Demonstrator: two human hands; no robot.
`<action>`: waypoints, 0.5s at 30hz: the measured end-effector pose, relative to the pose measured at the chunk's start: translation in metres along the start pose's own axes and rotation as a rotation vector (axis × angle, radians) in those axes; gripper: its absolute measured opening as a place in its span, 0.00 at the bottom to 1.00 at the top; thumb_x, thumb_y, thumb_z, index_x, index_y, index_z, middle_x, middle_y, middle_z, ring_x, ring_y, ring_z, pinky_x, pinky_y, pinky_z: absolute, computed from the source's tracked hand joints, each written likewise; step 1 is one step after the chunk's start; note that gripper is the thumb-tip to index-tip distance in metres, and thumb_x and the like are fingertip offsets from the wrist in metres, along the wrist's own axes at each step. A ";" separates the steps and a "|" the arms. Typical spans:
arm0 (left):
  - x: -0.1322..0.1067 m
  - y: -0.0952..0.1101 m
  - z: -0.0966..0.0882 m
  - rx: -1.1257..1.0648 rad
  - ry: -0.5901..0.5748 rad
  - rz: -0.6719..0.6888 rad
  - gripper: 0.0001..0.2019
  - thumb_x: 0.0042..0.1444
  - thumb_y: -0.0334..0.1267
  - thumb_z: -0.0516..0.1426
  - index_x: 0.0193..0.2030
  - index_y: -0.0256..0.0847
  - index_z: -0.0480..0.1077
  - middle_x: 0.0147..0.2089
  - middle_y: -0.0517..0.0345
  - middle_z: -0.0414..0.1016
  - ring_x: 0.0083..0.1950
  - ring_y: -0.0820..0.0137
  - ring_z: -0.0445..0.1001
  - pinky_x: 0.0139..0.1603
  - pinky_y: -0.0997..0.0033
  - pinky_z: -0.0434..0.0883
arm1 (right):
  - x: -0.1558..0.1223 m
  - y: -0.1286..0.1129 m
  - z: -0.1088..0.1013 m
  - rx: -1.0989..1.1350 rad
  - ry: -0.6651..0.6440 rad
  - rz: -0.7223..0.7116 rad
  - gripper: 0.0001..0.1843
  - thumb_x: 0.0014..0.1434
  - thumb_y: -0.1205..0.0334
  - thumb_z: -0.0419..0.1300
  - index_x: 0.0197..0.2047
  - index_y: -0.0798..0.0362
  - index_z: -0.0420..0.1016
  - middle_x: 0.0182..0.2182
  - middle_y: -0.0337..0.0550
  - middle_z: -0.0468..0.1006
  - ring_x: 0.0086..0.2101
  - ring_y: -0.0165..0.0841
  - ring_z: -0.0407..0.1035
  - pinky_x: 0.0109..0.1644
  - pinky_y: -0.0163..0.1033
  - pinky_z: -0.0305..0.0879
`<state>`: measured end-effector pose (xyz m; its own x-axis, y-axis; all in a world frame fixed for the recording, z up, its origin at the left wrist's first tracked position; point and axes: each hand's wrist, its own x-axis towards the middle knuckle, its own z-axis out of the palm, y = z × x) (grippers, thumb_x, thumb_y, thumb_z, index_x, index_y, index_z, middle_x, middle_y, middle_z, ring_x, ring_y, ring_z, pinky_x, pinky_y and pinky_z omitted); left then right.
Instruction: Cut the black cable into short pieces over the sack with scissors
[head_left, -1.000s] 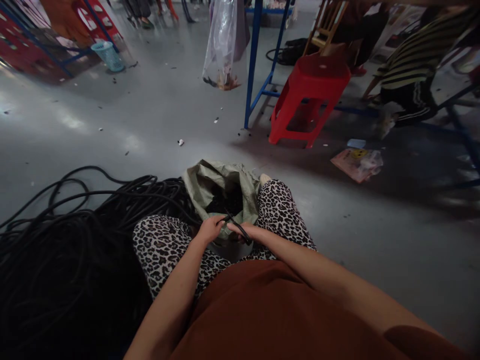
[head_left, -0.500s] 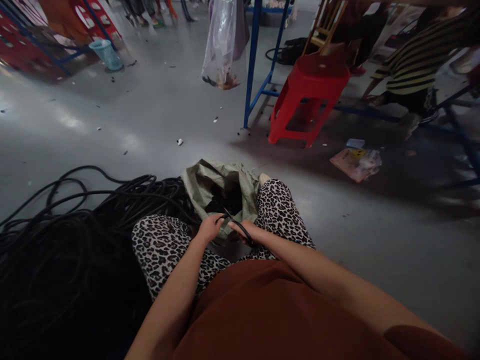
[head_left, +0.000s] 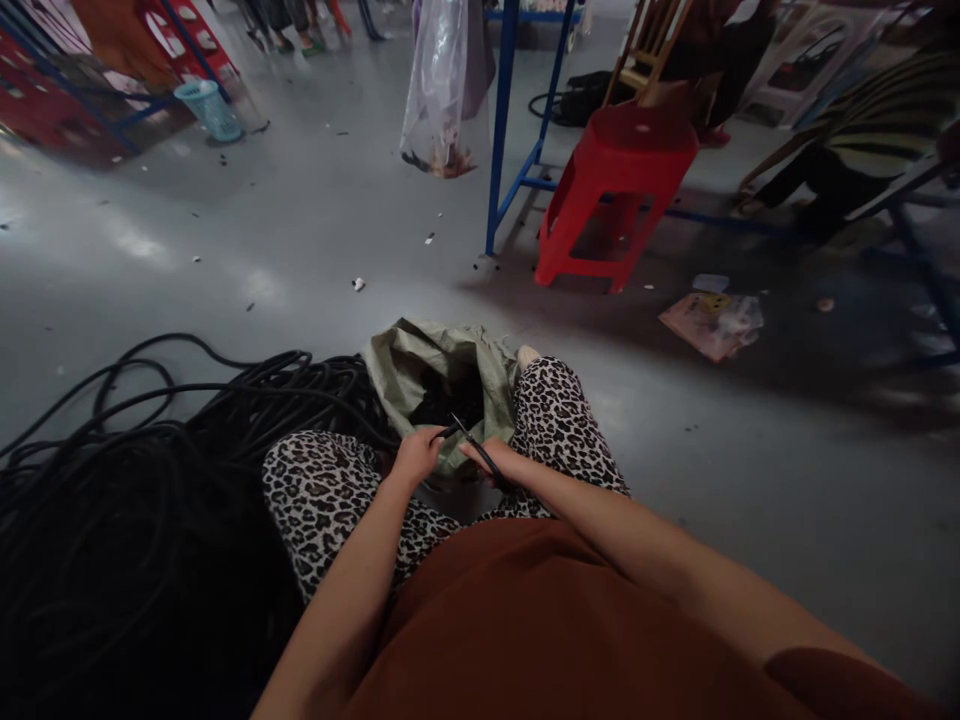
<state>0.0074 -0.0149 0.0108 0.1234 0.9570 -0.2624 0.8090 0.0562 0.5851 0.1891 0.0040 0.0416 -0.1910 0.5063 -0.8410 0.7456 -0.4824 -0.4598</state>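
My left hand (head_left: 418, 456) is closed on a black cord (head_left: 448, 432), whose end sticks out toward the right. In my right hand (head_left: 495, 461) is a pair of scissors (head_left: 484, 455) with black handles, its blades pointing up and left at the cord's end. Both hands are over the near rim of an open olive-green woven sack (head_left: 495, 385), which stands between my knees. Dark pieces (head_left: 442, 398) lie inside it, too dim to make out singly. A large heap of black cord (head_left: 225, 430) spreads on the floor to my left.
A red plastic stool (head_left: 619, 190) stands ahead by a blue metal frame (head_left: 502, 130). A clear plastic bag (head_left: 442, 100) hangs beside it. A light-blue basket (head_left: 210, 110) is far left. A flat plastic packet (head_left: 712, 325) lies on the floor. A person in a striped top (head_left: 885, 120) bends down at right.
The scissors' blades have shifted slightly against the cord's end, while my hands stay nearly in place. At right, the person in the striped top has moved and bent differently.
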 end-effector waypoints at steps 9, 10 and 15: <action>0.001 0.001 0.001 0.011 -0.022 -0.021 0.17 0.58 0.34 0.50 0.51 0.39 0.72 0.51 0.51 0.75 0.52 0.65 0.72 0.56 0.66 0.66 | -0.004 0.000 -0.001 -0.060 0.010 -0.035 0.34 0.54 0.31 0.52 0.28 0.59 0.71 0.18 0.46 0.69 0.20 0.38 0.70 0.22 0.36 0.66; 0.001 0.001 0.001 0.012 -0.025 -0.022 0.17 0.58 0.33 0.50 0.51 0.39 0.72 0.51 0.51 0.75 0.52 0.65 0.72 0.56 0.66 0.66 | -0.004 0.000 -0.001 -0.060 0.011 -0.035 0.34 0.54 0.31 0.51 0.28 0.59 0.71 0.19 0.47 0.69 0.21 0.38 0.70 0.22 0.36 0.66; 0.001 0.002 -0.001 0.012 -0.043 -0.033 0.17 0.58 0.34 0.50 0.52 0.40 0.72 0.52 0.51 0.75 0.52 0.64 0.72 0.55 0.66 0.66 | -0.003 0.000 -0.002 -0.121 0.021 -0.051 0.34 0.55 0.32 0.51 0.27 0.59 0.72 0.18 0.48 0.69 0.22 0.39 0.71 0.23 0.35 0.66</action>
<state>0.0088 -0.0136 0.0120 0.1204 0.9417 -0.3142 0.8201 0.0839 0.5660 0.1912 0.0035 0.0446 -0.2181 0.5431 -0.8109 0.8072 -0.3666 -0.4627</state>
